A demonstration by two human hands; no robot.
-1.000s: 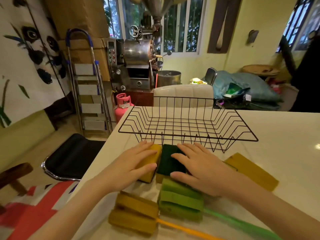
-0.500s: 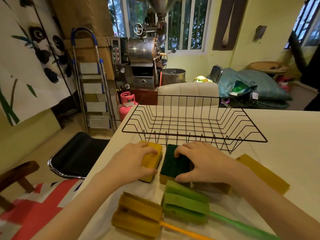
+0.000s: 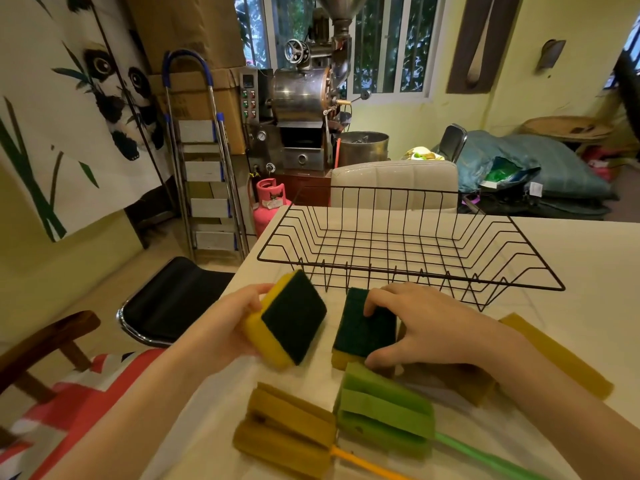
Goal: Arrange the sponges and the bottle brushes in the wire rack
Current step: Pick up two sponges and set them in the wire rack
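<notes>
On the white table (image 3: 588, 258), our left hand (image 3: 225, 327) grips a tilted yellow sponge with a dark green scouring face (image 3: 287, 320), lifted clear. Our right hand (image 3: 426, 327) clasps a second green-faced yellow sponge (image 3: 360, 330) resting on the table. Just beyond stands the black wire rack (image 3: 408, 251); nearer us lie the yellow foam bottle brush (image 3: 287, 434) and green foam bottle brush (image 3: 384, 407).

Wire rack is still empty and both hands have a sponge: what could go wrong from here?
1. The left hand holds its sponge tilted, by one end; it could slip before reaching the wire rack.
2. The right hand grips the second sponge right beside the green bottle brush; lifting might nudge it.
3. The rack's near rim stands high; a low carry could catch it.
</notes>
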